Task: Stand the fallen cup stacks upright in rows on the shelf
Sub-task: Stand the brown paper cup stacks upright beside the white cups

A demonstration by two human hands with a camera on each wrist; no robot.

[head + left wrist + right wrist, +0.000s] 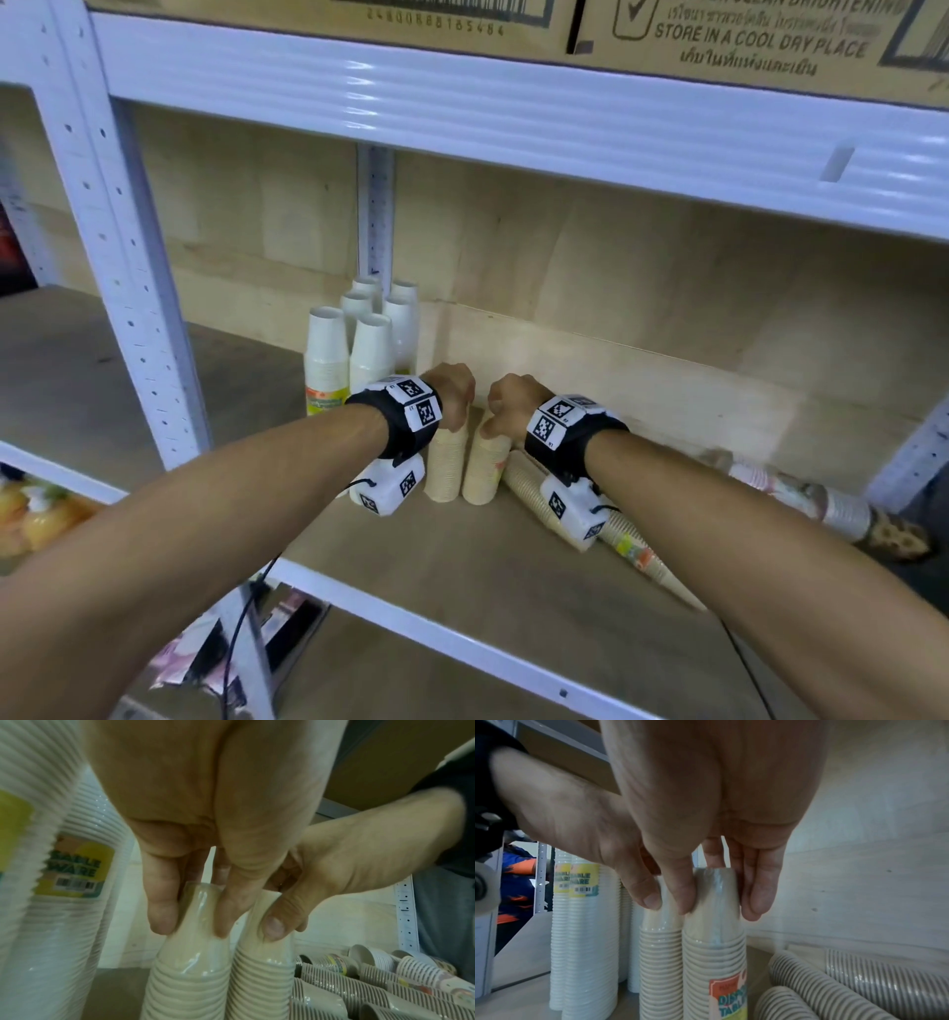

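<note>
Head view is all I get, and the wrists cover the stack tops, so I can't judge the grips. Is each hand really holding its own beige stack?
Observer: Yes. The left hand pinches the top of the left beige stack, fingers on both sides.
Operator: And the other one?
Observer: The right hand grips the right beige stack the same way, thumb on one side, fingers on the other.
Operator: Do the two stacks stand apart?
Observer: No visible gap; the right wrist view shows them side by side, upright.
Operator: Any marking?
Observer: The right beige stack carries a coloured label low down.
</note>
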